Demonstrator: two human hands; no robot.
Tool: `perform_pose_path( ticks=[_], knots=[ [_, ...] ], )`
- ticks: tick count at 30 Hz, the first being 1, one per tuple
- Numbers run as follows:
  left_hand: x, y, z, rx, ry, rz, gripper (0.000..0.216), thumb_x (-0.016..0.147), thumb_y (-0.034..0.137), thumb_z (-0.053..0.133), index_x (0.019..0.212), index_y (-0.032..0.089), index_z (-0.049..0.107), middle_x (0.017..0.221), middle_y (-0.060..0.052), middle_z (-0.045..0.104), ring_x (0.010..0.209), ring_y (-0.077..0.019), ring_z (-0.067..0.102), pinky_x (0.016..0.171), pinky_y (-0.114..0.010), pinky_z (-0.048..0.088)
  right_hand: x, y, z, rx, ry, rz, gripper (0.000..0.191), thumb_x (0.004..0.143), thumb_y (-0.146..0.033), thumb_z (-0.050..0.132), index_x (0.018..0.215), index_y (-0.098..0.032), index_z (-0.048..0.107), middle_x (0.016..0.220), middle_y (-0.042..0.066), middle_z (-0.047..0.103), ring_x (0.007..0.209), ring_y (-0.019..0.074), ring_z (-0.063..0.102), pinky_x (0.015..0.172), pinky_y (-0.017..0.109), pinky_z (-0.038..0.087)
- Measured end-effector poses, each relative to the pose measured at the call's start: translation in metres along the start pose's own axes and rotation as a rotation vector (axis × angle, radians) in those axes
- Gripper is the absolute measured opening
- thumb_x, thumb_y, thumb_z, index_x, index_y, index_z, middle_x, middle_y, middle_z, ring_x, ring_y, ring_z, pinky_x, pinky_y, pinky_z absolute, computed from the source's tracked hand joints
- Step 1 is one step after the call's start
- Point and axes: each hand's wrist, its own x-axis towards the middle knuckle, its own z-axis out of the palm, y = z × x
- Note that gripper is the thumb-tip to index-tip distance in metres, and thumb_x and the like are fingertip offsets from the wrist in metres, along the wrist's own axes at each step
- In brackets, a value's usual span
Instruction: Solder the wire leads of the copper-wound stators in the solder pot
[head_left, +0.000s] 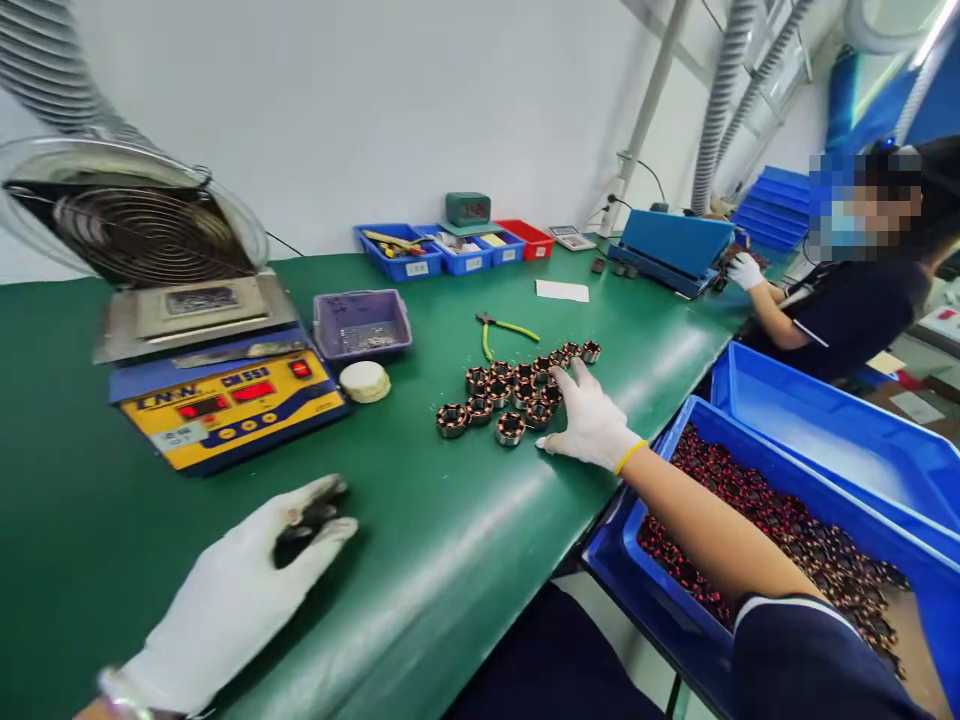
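Both of my hands wear white gloves. My left hand (240, 590) rests near the front of the green bench (420, 560), its fingers closed round a small dark object (300, 530) that I cannot name. My right hand (589, 420) lies stretched out, fingers spread, touching a cluster of several copper-wound stator rings (517, 390) lying on the mat. Nothing is held in it. A yellow band circles that wrist.
A yellow and blue soldering unit (225, 400) with a fume fan (142, 220) stands at left. A purple tray (361, 325), a tape roll (365, 381) and green-handled pliers (502, 330) lie nearby. Blue bins (787, 560) of stators sit at right, where another person (855, 280) works.
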Motion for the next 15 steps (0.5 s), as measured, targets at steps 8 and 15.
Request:
perform_pose_path(
  ticks=[8, 15],
  knots=[
    [0.003, -0.021, 0.011, -0.060, -0.076, -0.028, 0.065, 0.074, 0.072, 0.048, 0.126, 0.033, 0.054, 0.123, 0.004, 0.066, 0.111, -0.0224, 0.064, 0.099, -0.035, 0.051, 0.051, 0.070, -0.039, -0.190, -0.099, 0.167, 0.105, 0.062, -0.051, 0.075, 0.150, -0.031, 0.020, 0.158, 0.011, 0.014, 0.125, 0.0391, 0.047, 0.097, 0.054, 0.046],
    [0.006, -0.028, 0.016, -0.020, -0.023, 0.038, 0.063, 0.074, 0.069, 0.049, 0.124, 0.031, 0.058, 0.123, 0.004, 0.067, 0.109, -0.0208, 0.065, 0.092, -0.030, 0.054, 0.087, 0.069, -0.035, -0.321, -0.167, -0.063, 0.068, 0.081, -0.042, 0.054, 0.145, -0.027, 0.034, 0.142, 0.009, 0.043, 0.119, 0.0313, 0.053, 0.094, 0.044, 0.049]
  ],
)
